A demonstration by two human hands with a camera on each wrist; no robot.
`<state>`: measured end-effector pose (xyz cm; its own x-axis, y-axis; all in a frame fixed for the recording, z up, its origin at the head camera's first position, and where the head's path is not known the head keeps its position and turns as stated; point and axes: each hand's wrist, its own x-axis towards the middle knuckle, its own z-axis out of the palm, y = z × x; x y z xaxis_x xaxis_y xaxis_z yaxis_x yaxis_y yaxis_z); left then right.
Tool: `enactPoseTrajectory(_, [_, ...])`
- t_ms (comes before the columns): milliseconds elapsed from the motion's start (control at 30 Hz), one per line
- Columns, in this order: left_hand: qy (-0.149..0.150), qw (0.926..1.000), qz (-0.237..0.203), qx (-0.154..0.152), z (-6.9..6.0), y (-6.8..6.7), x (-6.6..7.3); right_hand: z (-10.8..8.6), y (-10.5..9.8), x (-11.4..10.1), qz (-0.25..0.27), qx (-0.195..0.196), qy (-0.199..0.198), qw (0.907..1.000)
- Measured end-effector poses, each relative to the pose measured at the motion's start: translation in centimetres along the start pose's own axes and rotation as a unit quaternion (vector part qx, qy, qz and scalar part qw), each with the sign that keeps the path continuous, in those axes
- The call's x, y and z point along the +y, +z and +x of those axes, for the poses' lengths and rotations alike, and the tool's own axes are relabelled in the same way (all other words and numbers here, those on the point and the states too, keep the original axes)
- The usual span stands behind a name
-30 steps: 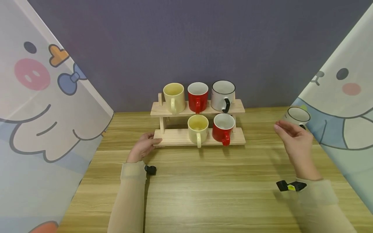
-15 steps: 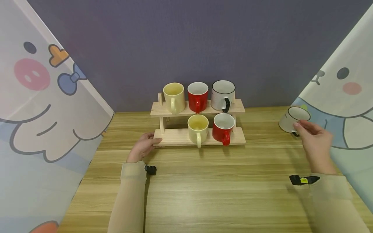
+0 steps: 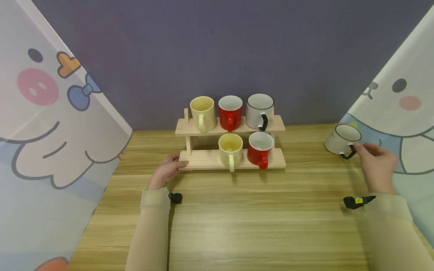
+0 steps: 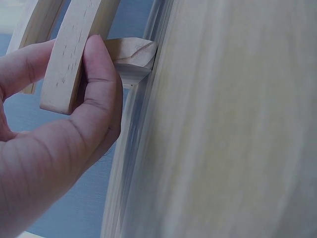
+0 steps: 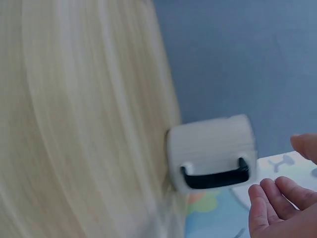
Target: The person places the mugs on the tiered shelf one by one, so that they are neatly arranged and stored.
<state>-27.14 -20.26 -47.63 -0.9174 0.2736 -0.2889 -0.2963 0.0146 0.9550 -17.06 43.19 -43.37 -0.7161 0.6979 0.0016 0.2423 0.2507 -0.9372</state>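
Note:
My left hand (image 3: pixel 165 171) pinches the left end of the lower board of a two-tier wooden rack (image 3: pixel 200 160). In the left wrist view that board end (image 4: pixel 64 74) sits between thumb and fingers. At the far right, a white mug (image 3: pixel 339 141) with a dark rim and black handle stands upright on the table. My right hand (image 3: pixel 378 167) is beside the handle. The right wrist view shows thumb and fingers (image 5: pixel 282 198) spread apart, with nothing between them and the white mug (image 5: pixel 213 148) just beyond.
The rack's upper board bears a yellow mug (image 3: pixel 202 114), a red mug (image 3: pixel 230 113) and a white mug (image 3: pixel 259 111). On the lower board stand another yellow mug (image 3: pixel 230 150) and red mug (image 3: pixel 260 148). A grey wall (image 3: pixel 230 49) rises behind the table (image 3: pixel 237 218).
My right hand has moved right, from in front of the white mug to the right side of its handle, uncovering the mug. The left hand and rack have stayed put.

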Motion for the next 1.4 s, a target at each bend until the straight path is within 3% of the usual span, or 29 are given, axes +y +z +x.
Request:
enactPoseTrajectory(233, [-0.002,1.0000,-0.001,-0.003,0.1,-0.2,0.0,1.5,-0.2,1.5,-0.037,-0.042,0.001,0.9985])
enactPoseTrajectory(533, [-0.003,1.0000,0.003,-0.004,0.0,-0.2,-0.1,2.6,0.3,2.4,-0.116,-0.107,-0.023,0.9872])
enactPoseTrajectory(800, [-0.009,0.9999,0.003,-0.005,-0.1,-0.1,0.1,3.0,0.8,2.8,-0.118,-0.126,-0.052,0.9836])
enactPoseTrajectory(933, [-0.009,0.9999,0.003,-0.005,-0.1,-0.1,0.1,3.4,0.9,3.0,-0.084,-0.137,-0.056,0.9854])
enactPoseTrajectory(1100, [-0.008,0.9999,0.006,-0.005,0.0,-0.2,0.0,3.7,1.2,3.3,0.001,-0.159,-0.057,0.9857])
enactPoseTrajectory(1400, [-0.007,0.9999,0.007,-0.004,0.1,-0.2,0.0,3.1,1.9,3.0,0.154,-0.172,-0.047,0.9718])
